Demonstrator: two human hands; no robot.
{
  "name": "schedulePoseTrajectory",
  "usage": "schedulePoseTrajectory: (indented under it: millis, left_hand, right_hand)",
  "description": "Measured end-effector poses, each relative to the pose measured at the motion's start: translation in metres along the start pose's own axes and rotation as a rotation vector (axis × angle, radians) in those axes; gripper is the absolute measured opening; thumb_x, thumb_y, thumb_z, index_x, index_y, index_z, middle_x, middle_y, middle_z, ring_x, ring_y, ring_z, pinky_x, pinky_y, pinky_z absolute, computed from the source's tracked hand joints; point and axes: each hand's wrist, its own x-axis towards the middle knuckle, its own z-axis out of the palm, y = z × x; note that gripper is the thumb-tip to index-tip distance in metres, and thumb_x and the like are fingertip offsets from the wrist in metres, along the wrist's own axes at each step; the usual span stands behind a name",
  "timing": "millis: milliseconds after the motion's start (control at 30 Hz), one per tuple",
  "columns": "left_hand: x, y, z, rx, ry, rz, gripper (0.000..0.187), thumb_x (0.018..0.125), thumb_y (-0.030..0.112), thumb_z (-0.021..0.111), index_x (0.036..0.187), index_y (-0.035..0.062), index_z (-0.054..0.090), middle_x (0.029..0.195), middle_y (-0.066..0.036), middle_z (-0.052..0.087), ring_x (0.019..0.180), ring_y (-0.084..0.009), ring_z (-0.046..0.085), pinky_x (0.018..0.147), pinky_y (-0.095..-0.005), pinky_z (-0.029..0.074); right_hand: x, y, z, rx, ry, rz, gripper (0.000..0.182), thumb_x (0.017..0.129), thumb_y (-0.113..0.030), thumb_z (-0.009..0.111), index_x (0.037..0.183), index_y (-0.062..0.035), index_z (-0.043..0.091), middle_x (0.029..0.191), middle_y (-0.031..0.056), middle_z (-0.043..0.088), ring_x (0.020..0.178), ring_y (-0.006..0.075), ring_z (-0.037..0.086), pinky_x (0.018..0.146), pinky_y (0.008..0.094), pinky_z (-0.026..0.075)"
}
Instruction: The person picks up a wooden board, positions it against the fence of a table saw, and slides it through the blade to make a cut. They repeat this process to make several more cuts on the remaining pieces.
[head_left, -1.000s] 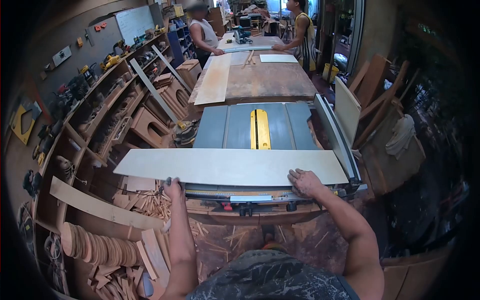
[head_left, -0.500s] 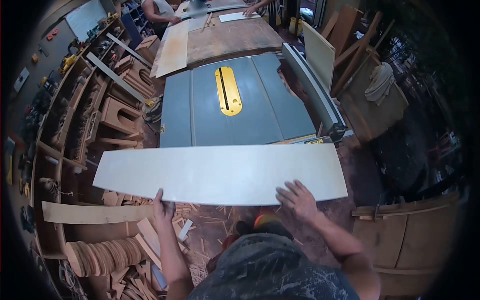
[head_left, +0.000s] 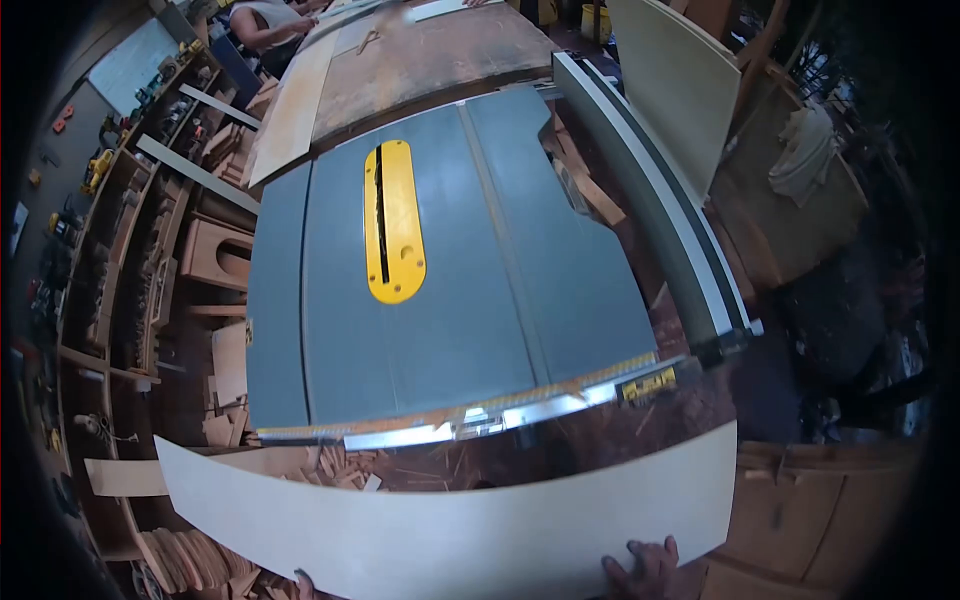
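A long white board (head_left: 450, 535), thin like a panel, spans the bottom of the view. Its far edge looks curved through the lens. My left hand (head_left: 304, 585) grips the near edge left of the middle; only the thumb area shows, the rest lies under the board or out of view. My right hand (head_left: 643, 570) holds the same edge further right, its fingertips on the upper face. Beyond the board stands a table saw (head_left: 440, 320) with a grey-blue top and a yellow slotted insert (head_left: 396, 225). No blade shows above the slot.
A rail-like fence (head_left: 660, 190) runs along the saw's right side, with upright sheets (head_left: 690, 90) beyond it. A wooden worktable (head_left: 430, 60) adjoins the far end, where another person (head_left: 265, 25) works. Shelves (head_left: 125, 260) and wood offcuts (head_left: 228, 365) fill the left.
The board and both hands have dropped lower in view, away from the saw's front edge, which now shows uncovered. The saw appears larger and nearer as my view shifted.
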Motion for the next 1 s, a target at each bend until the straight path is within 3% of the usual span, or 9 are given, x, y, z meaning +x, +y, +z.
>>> schedulePoseTrajectory:
  millis: [33, 133, 233, 333, 667, 700, 800, 933, 1000]
  left_hand:
    - [-0.003, -0.005, 0.002, 0.009, 0.023, -0.009, 0.079, 0.093, 0.036, 0.077, 0.156, 0.0049, 0.041, 0.157, -0.014, 0.05, 0.144, -0.0332, 0.045, 0.123, -0.0532, 0.035]
    - [-0.012, -0.009, 0.006, 0.02, 0.131, -0.056, 0.08, 0.093, 0.04, 0.076, 0.156, 0.0049, 0.041, 0.156, -0.014, 0.05, 0.144, -0.0333, 0.045, 0.122, -0.053, 0.035]
    - [-0.013, -0.023, 0.066, 0.058, 0.039, 0.024, 0.077, 0.097, 0.045, 0.07, 0.156, 0.0063, 0.04, 0.155, -0.011, 0.051, 0.142, -0.0335, 0.047, 0.119, -0.0539, 0.038]
    - [-0.005, -0.042, 0.084, 0.058, -0.022, 0.136, 0.077, 0.099, 0.051, 0.066, 0.157, 0.0084, 0.038, 0.156, -0.011, 0.049, 0.141, -0.0337, 0.049, 0.115, -0.0548, 0.041]
    - [0.01, -0.035, 0.122, -0.193, 0.069, 0.228, 0.068, 0.109, 0.054, 0.041, 0.159, 0.007, 0.036, 0.159, -0.013, 0.045, 0.143, -0.0352, 0.046, 0.118, -0.0507, 0.038]
    - [0.016, -0.034, 0.12, -0.199, 0.094, 0.24, 0.07, 0.109, 0.055, 0.04, 0.159, 0.0066, 0.035, 0.159, -0.013, 0.045, 0.143, -0.035, 0.046, 0.118, -0.0503, 0.038]
    - [0.028, -0.028, 0.122, -0.17, 0.074, 0.227, 0.072, 0.109, 0.056, 0.041, 0.159, 0.0053, 0.034, 0.159, -0.013, 0.045, 0.142, -0.0349, 0.046, 0.118, -0.0503, 0.038]
    - [0.044, -0.022, 0.132, -0.13, 0.203, 0.138, 0.074, 0.107, 0.057, 0.044, 0.159, 0.0046, 0.034, 0.159, -0.014, 0.045, 0.141, -0.0355, 0.047, 0.118, -0.0515, 0.037]
    - [0.053, -0.022, 0.12, -0.072, 0.223, 0.144, 0.077, 0.105, 0.058, 0.049, 0.159, 0.0048, 0.034, 0.158, -0.014, 0.045, 0.141, -0.0362, 0.047, 0.118, -0.0526, 0.037]
  right_hand:
    - [-0.021, 0.008, 0.018, 0.131, -0.026, 0.021, 0.049, 0.086, -0.023, 0.064, 0.135, -0.0135, 0.067, 0.146, 0.0211, 0.05, 0.129, 0.04, 0.049, 0.116, 0.0695, 0.029]
    - [-0.025, 0.025, 0.019, 0.162, -0.074, 0.07, 0.052, 0.088, -0.031, 0.064, 0.137, -0.0139, 0.066, 0.143, 0.0208, 0.053, 0.131, 0.0399, 0.049, 0.115, 0.0688, 0.03]
    - [-0.012, 0.046, 0.015, 0.238, -0.094, 0.091, 0.057, 0.09, -0.038, 0.063, 0.141, -0.013, 0.062, 0.141, 0.0224, 0.053, 0.134, 0.0425, 0.047, 0.115, 0.0706, 0.028]
    - [0.006, 0.064, 0.021, 0.184, -0.088, 0.106, 0.062, 0.067, -0.034, 0.08, 0.124, -0.0154, 0.064, 0.128, 0.0228, 0.056, 0.114, 0.0417, 0.054, 0.11, 0.0714, 0.029]
    - [0.053, 0.069, -0.01, 0.172, -0.058, -0.061, 0.072, 0.066, -0.039, 0.083, 0.131, -0.0173, 0.061, 0.132, 0.0264, 0.051, 0.123, 0.0456, 0.047, 0.11, 0.0738, 0.028]
    - [0.051, 0.076, -0.008, 0.062, -0.112, -0.134, 0.082, 0.062, -0.04, 0.086, 0.135, -0.016, 0.057, 0.133, 0.0272, 0.049, 0.124, 0.0472, 0.046, 0.109, 0.074, 0.029]
    - [0.053, 0.068, -0.007, 0.134, -0.101, 0.01, 0.062, 0.093, -0.046, 0.06, 0.144, -0.0115, 0.059, 0.142, 0.0245, 0.051, 0.134, 0.0441, 0.047, 0.116, 0.0708, 0.026]
    - [0.05, 0.071, 0.002, 0.057, -0.109, -0.021, 0.07, 0.097, -0.061, 0.056, 0.146, -0.0103, 0.058, 0.142, 0.0249, 0.05, 0.135, 0.0437, 0.046, 0.111, 0.0677, 0.038]
    - [0.031, 0.079, 0.025, 0.122, -0.091, 0.086, 0.069, 0.096, -0.06, 0.061, 0.143, -0.0091, 0.059, 0.141, 0.0216, 0.051, 0.134, 0.039, 0.048, 0.105, 0.059, 0.049]
